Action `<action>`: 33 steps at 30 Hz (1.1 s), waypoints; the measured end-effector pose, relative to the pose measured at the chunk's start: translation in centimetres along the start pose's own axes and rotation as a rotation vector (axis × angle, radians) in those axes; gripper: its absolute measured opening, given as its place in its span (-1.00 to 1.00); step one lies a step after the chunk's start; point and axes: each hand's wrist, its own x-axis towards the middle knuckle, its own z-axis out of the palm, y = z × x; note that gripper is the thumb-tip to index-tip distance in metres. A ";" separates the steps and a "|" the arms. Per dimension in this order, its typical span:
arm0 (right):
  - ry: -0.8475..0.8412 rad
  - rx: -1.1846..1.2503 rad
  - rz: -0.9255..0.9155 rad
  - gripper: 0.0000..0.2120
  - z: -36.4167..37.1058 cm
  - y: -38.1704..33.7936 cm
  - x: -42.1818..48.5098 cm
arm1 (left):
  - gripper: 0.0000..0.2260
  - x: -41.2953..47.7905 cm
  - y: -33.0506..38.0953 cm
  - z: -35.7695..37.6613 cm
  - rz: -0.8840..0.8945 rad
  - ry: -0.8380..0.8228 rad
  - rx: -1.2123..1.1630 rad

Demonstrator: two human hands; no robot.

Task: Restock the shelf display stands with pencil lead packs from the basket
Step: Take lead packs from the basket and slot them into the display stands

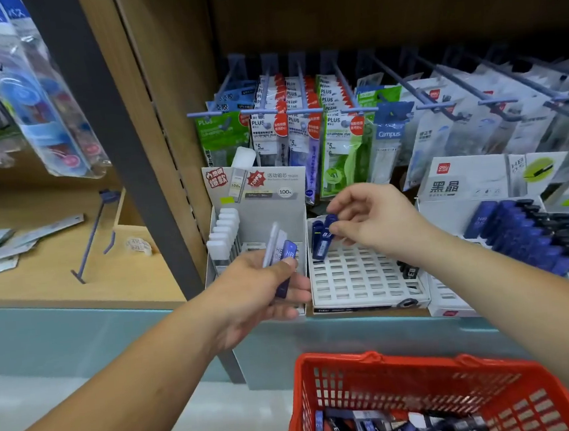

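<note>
Left hand (261, 286) is extended forward with the palm turned inward. A small fan of slim packs (281, 250), clear and dark blue plastic with one marked HB, is gripped between thumb and curled fingers.

Right hand (376, 221) is held palm down. A dark blue pack (324, 242) is pinched upright at the back-left corner of the white gridded stand (357, 274).

Loose packs (380, 427) are heaped in the red lattice basket (413, 362) below.

Other stock around me
Correction tape packs (335, 142) hang on blue pegs ahead; left of me, a loose peg hook (93, 232) lies on the wooden shelf (58, 279).
</note>
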 end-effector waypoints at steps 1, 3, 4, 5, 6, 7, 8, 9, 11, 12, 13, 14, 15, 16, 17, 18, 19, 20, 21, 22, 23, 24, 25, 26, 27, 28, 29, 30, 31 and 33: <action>0.007 -0.025 -0.007 -0.75 0.2 0.3 -0.1 | -0.80 0.0 0.0 0.0 0.001 0.003 -0.006; 0.024 -0.080 -0.038 -0.73 0.6 0.7 -0.2 | -0.78 0.0 -0.1 -0.1 0.008 0.004 -0.016; 0.031 -0.099 -0.055 -0.73 0.8 0.9 -0.3 | -0.78 -0.2 -0.1 -0.2 0.011 0.002 -0.005; 0.036 -0.102 -0.068 -0.73 1.0 1.0 -0.4 | -0.80 -0.4 -0.1 -0.3 0.011 0.001 0.019; 0.039 -0.095 -0.075 -0.74 1.2 1.0 -0.4 | -0.81 -0.5 0.0 -0.4 0.009 0.002 0.043; 0.039 -0.081 -0.076 -0.75 1.3 1.0 -0.4 | -0.82 -0.7 0.0 -0.5 0.006 0.006 0.055; 0.035 -0.069 -0.075 -0.75 1.4 1.0 -0.3 | -0.81 -0.7 0.1 -0.5 0.001 0.011 0.052; 0.023 -0.065 -0.075 -0.75 1.4 1.0 -0.2 | -0.80 -0.7 0.1 -0.6 -0.003 0.015 0.042; -0.006 -0.098 -0.085 -0.73 1.3 0.9 -0.1 | -0.79 -0.7 0.2 -0.6 -0.005 0.022 0.035; -0.016 -0.123 -0.094 -0.71 1.3 0.8 -0.1 | -0.79 -0.7 0.2 -0.6 -0.002 0.023 0.039; -0.020 -0.144 -0.104 -0.70 1.4 0.7 -0.1 | -0.79 -0.6 0.2 -0.7 0.006 0.021 0.041; -0.021 -0.160 -0.115 -0.69 1.4 0.6 -0.1 | -0.79 -0.6 0.1 -0.7 0.015 0.017 0.036; -0.018 -0.168 -0.122 -0.68 1.4 0.6 -0.1 | -0.80 -0.5 0.1 -0.7 0.025 0.011 0.031; -0.014 -0.177 -0.126 -0.68 1.3 0.7 0.0 | -0.80 -0.4 0.0 -0.8 0.031 0.005 0.030; -0.008 -0.187 -0.128 -0.69 1.2 0.8 0.0 | -0.81 -0.3 -0.1 -0.8 0.034 0.002 0.036; -0.004 -0.198 -0.127 -0.71 1.2 0.9 0.0 | -0.81 -0.3 -0.2 -0.9 0.036 0.001 0.042; -0.006 -0.209 -0.125 -0.73 1.2 1.1 0.0 | -0.81 -0.2 -0.2 -0.9 0.037 -0.001 0.043; -0.014 -0.219 -0.122 -0.74 1.2 1.3 0.0 | -0.82 -0.2 -0.2 -0.9 0.039 -0.006 0.041; -0.029 -0.230 -0.118 -0.74 1.4 1.5 -0.2 | -0.82 -0.3 -0.2 -0.9 0.041 -0.014 0.037; -0.048 -0.241 -0.117 -0.73 1.5 1.6 -0.3 | -0.82 -0.3 -0.2 -0.8 0.043 -0.023 0.033; -0.065 -0.254 -0.118 -0.74 1.5 1.6 -0.4 | -0.83 -0.4 -0.1 -0.8 0.046 -0.034 0.026; -0.070 -0.264 -0.120 -0.76 1.5 1.5 -0.5 | -0.82 -0.5 -0.1 -0.7 0.051 -0.045 0.017; -0.059 -0.259 -0.120 -0.78 1.5 1.4 -0.5 | -0.82 -0.5 -0.1 -0.7 0.056 -0.057 0.009; -0.039 -0.251 -0.118 -0.81 1.4 1.3 -0.4 | -0.81 -0.5 -0.1 -0.7 0.059 -0.070 0.004; -0.019 -0.250 -0.120 -0.82 1.4 1.3 -0.3 | -0.80 -0.5 -0.1 -0.6 0.061 -0.083 0.005; -0.005 -0.259 -0.126 -0.83 1.4 1.4 -0.4 | -0.80 -0.5 -0.2 -0.6 0.060 -0.093 0.009; 0.012 -0.267 -0.135 -0.82 1.5 1.4 -0.5 | -0.80 -0.5 -0.2 -0.5 0.058 -0.099 0.014; 0.032 -0.268 -0.137 -0.82 1.6 1.4 -0.5 | -0.81 -0.5 -0.3 -0.5 0.055 -0.104 0.020; 0.049 -0.267 -0.135 -0.83 1.7 1.4 -0.6 | -0.81 -0.5 -0.3 -0.5 0.054 -0.108 0.025; 0.053 -0.276 -0.130 -0.90 1.8 1.2 -0.5 | -0.81 -0.4 -0.4 -0.6 0.052 -0.111 0.031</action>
